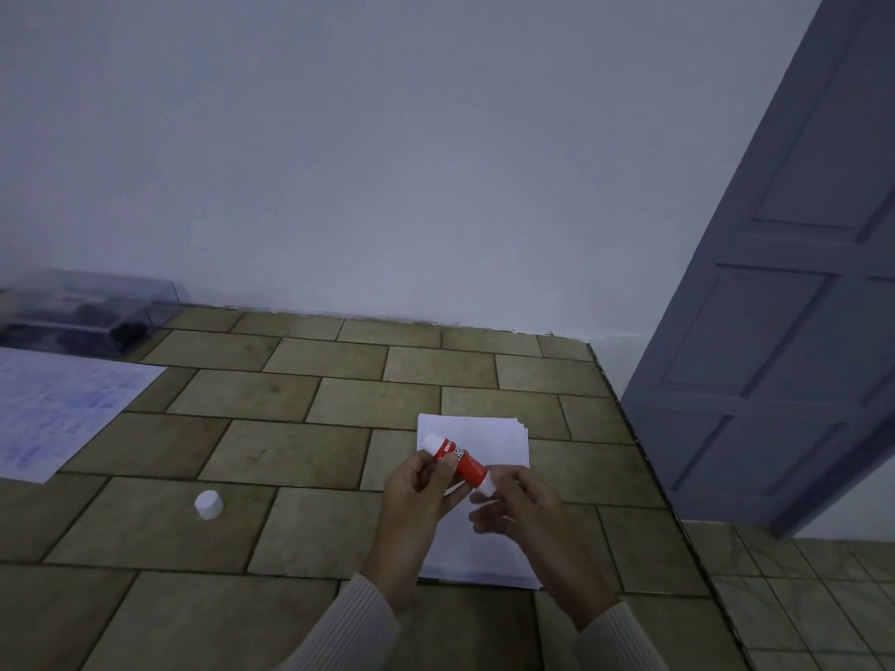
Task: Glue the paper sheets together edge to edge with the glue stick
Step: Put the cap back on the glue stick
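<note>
I see red-and-white plastic glue stick (459, 460) over white paper sheets (489, 440).
L hand (424, 489) clamps mid-barrel; R hand (516, 503) pinches base end.

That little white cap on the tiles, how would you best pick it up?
Pinch the white cap by its round side wall, coming from above. It is a short cylinder standing on end on the tiled table, nothing beside it, so its sides are free. The left hand is nearer, though it grips the glue stick.
</note>
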